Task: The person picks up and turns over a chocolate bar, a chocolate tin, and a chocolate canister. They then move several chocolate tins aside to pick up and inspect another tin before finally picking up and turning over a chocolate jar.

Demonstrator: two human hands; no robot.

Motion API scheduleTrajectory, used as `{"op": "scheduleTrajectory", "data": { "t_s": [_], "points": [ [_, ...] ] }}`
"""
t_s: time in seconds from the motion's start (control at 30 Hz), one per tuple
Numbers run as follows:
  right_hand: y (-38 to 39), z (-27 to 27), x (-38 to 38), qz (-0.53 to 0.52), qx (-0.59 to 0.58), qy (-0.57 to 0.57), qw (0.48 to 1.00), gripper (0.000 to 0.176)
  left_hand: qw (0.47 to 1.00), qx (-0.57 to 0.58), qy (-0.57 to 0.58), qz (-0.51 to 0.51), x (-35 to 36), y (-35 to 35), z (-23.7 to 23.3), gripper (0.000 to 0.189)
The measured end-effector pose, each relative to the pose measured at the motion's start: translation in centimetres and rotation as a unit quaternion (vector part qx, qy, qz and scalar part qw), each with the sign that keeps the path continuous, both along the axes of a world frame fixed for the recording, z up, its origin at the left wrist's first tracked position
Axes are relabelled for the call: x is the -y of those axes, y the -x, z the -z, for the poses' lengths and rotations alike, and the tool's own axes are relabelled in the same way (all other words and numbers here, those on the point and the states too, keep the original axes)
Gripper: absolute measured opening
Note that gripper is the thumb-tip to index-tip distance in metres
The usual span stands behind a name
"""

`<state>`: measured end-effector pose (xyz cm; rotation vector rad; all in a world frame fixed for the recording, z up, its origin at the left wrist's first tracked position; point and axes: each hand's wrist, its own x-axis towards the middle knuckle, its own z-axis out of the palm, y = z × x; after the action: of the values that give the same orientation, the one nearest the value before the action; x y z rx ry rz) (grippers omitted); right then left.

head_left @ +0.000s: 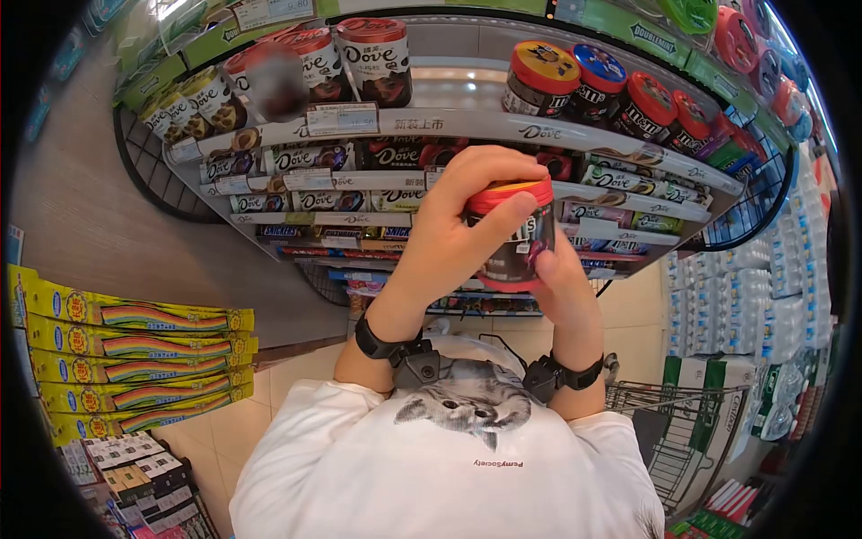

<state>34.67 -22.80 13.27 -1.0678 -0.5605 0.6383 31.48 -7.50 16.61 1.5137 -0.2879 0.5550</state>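
Note:
Between my hands is a brown M&M's candy tub (518,242) with a red and yellow lid, tilted and held in front of the shelf. My left hand (461,202) is wrapped over its left side, with the thumb across the front near the lid. My right hand (566,278) grips the tub's lower right side. Similar M&M's tubs, one with a yellow lid (542,76) and one with a blue lid (599,79), stand on the upper shelf. Dove tubs (374,65) stand to their left.
Dove bars (310,156) and Snickers bars (285,232) fill the lower shelves (359,218). Yellow candy bags (144,341) hang at left. A wire shopping cart (687,422) stands at right, near stacked bottle packs (736,305).

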Motion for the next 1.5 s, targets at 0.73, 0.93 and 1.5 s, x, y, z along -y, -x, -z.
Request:
{"op": "scheduleTrajectory", "data": {
  "t_s": [0.73,0.93,1.5],
  "points": [
    [-0.7,-0.8,-0.1,0.129,0.015,-0.075,0.989,0.124,0.988,0.065,-0.143,0.0,-0.3,-0.6,0.9,0.087],
    [-0.5,-0.8,1.2,0.121,0.192,-0.082,0.97,0.14,0.971,0.149,-0.179,0.053,-0.3,0.8,-1.2,0.087],
    [-3.2,-0.1,0.9,0.191,0.371,0.063,0.906,0.098,0.978,-0.036,-0.183,0.093,-1.1,0.2,-0.5,0.101]
  ]
}}
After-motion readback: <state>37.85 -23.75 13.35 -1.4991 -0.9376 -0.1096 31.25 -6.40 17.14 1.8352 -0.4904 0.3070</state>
